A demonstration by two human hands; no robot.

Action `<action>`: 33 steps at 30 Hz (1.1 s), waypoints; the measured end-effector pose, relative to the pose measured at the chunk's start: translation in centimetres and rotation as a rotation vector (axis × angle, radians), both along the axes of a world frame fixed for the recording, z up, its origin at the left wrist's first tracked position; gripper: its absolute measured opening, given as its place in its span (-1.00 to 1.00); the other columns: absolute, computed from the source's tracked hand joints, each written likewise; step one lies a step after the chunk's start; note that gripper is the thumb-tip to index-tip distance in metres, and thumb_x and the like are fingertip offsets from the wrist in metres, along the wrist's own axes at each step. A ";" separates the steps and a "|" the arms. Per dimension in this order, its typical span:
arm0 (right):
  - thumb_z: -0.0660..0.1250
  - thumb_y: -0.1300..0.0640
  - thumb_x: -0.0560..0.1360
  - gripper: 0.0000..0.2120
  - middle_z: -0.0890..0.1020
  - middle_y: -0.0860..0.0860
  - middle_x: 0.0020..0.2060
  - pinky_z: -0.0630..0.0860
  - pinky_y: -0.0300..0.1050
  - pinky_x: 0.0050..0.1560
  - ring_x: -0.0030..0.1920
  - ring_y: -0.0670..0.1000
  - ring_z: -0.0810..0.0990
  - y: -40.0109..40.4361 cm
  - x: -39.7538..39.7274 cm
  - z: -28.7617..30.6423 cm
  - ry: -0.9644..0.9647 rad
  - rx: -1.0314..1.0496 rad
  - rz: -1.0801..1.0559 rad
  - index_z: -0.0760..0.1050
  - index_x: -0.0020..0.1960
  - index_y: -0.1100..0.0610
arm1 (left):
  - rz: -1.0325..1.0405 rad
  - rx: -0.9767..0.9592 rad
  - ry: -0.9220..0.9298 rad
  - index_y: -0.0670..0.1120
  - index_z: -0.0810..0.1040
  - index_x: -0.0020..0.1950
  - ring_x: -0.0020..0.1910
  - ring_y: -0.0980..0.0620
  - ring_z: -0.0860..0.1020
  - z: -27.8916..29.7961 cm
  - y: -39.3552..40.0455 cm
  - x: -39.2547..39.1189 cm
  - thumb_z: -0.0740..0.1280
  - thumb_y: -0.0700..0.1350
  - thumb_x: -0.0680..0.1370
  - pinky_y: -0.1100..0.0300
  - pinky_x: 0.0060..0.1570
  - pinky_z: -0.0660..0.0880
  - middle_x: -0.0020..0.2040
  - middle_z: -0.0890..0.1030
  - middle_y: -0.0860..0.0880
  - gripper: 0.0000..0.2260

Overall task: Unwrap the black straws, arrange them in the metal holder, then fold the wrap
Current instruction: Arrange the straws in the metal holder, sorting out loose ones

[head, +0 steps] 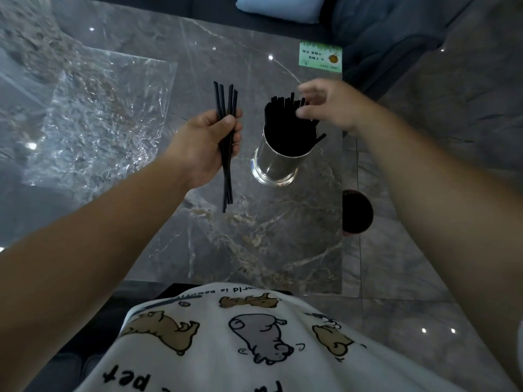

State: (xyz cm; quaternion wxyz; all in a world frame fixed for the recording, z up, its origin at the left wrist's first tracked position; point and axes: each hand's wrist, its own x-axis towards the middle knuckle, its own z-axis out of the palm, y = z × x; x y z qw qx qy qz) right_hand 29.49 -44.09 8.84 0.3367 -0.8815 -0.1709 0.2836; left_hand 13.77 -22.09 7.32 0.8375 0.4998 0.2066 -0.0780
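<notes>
Black straws (227,179) point away, gripped in left hand (202,147); right hand (332,104), fingers spread, touches those standing in metal holder (276,165)

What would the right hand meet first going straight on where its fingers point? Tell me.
The tops of the black straws standing in the metal holder; the right hand seems almost on them already, though depth is unclear.

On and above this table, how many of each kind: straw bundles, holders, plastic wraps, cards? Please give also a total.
Shiny cylindrical metal holder: 1
Bundles of thin black straws: 2 (held bundle in left hand; standing bundle in holder)
Crumpled clear plastic wrap: 1
Green printed card: 1
Total: 5
</notes>
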 end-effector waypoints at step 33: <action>0.34 0.11 0.43 -0.96 0.57 0.01 -0.23 0.49 -0.08 -0.16 -0.19 0.00 0.57 1.3 -1.2 -2.2 -0.038 0.114 -0.268 0.48 -0.14 0.02 | -0.001 -0.030 0.016 -0.13 0.53 0.08 -0.24 0.10 0.51 -1.0 0.1 -0.3 0.15 -0.21 0.66 0.21 -0.13 0.47 -0.22 0.56 0.03 -0.84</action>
